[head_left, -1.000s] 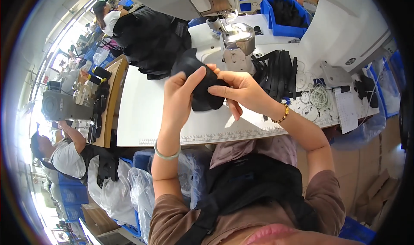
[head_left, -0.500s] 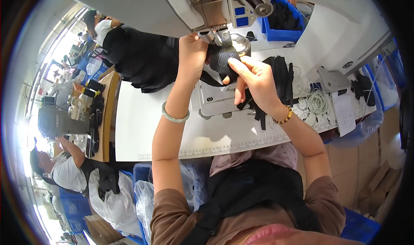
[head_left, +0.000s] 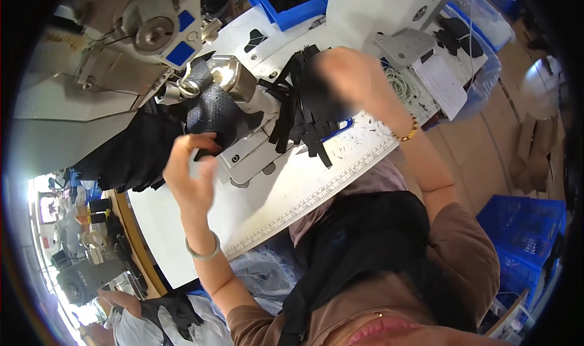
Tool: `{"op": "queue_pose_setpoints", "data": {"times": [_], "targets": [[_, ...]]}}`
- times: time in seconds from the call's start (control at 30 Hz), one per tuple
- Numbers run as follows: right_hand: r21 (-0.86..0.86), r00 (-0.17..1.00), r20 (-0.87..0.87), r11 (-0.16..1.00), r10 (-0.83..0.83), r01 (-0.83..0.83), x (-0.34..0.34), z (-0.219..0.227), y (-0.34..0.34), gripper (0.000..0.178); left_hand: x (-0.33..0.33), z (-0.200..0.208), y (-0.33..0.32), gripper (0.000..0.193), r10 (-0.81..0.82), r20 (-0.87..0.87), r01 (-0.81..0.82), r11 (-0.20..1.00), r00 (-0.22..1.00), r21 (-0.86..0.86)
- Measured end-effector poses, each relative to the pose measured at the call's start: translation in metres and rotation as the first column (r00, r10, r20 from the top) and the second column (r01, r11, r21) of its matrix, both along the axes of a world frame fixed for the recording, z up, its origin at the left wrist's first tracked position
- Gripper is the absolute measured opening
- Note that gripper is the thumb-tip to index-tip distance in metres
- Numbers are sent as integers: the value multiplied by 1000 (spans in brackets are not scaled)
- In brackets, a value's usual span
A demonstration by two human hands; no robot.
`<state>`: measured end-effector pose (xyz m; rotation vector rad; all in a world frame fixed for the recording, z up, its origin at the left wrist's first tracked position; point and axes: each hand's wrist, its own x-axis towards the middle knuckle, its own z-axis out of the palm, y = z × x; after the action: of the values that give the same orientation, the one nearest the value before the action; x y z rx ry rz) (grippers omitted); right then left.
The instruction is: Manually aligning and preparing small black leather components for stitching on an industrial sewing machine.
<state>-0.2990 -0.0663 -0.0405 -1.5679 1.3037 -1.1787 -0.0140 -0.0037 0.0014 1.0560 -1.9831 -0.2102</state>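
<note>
Fingers [head_left: 196, 141] of left hand [head_left: 190, 174] touch black fabric [head_left: 213, 113], thumb spread; right hand's [head_left: 356, 83] grip unclear.

Here's the white table [head_left: 164, 236], a ruler scale [head_left: 316, 194] running along its near edge! Off its right end spreads the brown tiled floor [head_left: 476, 138], dark joints showing, folded cardboard [head_left: 530, 148] lying there, a blue crate [head_left: 522, 224] standing closer in. Past the left edge, a second, wood-edged table [head_left: 144, 242], and beyond that, white glare [head_left: 39, 185], window or lamp, can't tell!
</note>
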Motion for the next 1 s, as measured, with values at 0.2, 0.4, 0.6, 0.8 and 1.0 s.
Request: {"op": "queue_pose_setpoints", "data": {"times": [0.2, 0.4, 0.6, 0.8, 1.0], "targets": [[20, 975, -221, 1000, -12, 16, -28, -41, 9, 28, 9, -19, 6, 23, 300, 380, -172, 926, 875, -336], [143, 994, -100, 989, 45, -31, -32, -57, 2, 25, 0, -36, 4, 23, 473, 273, -321, 830, 838, -456], [224, 998, 2, 972, 69, -68, -25, -39, 11, 20, -32, -42, 34, 22, 103, 449, 162, 843, 888, -513], [259, 845, 364, 829, 392, -496, -6, 22, 47, 15, -83, -29, 3, 35, 6, 331, 146, 890, 944, -432], [109, 739, 505, 816, 446, -567, 8, 15, 53, 11, -87, -33, 10, 27, -40, -136, 46, 998, 990, 43]]}}
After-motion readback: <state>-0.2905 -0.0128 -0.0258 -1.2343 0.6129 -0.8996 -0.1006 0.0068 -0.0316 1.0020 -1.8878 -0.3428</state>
